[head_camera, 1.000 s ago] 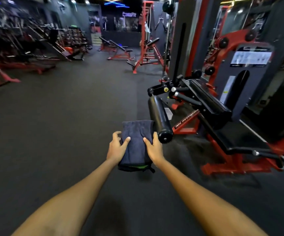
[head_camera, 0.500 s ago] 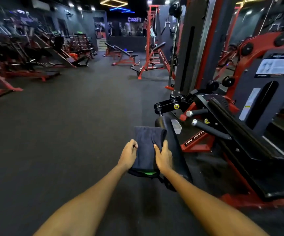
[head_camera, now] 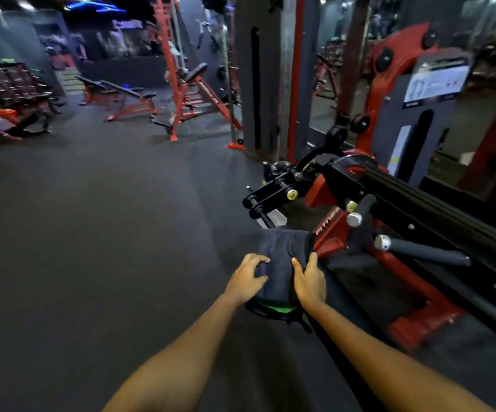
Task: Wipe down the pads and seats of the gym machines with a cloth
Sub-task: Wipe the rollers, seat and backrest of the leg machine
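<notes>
**A:** Since half a second back the view has swung right and closer: the roller pad that showed beside my right hand is now almost wholly under the cloth (head_camera: 282, 263) and my arms, and the long black pad (head_camera: 437, 203) fills more of the frame to the right.

**B:** How do the hands sit?

**A:** Head view, the only one I have. My left hand (head_camera: 248, 282) grips the cloth's left edge, fingers curled, thumb on top. My right hand (head_camera: 309, 282) grips its right edge the same way. The cloth is folded, dark, stretched between both hands over the roller, a green strip showing at its near end.

**B:** Progress?

**A:** Early, I judge. I'm working this one roller; the long black pad to the right of my hands looks untouched, and the benches (head_camera: 115, 93) far ahead, beyond my left hand, remain.

**B:** Anything else differ?

**A:** My left fingers are more bunched than before.
</notes>
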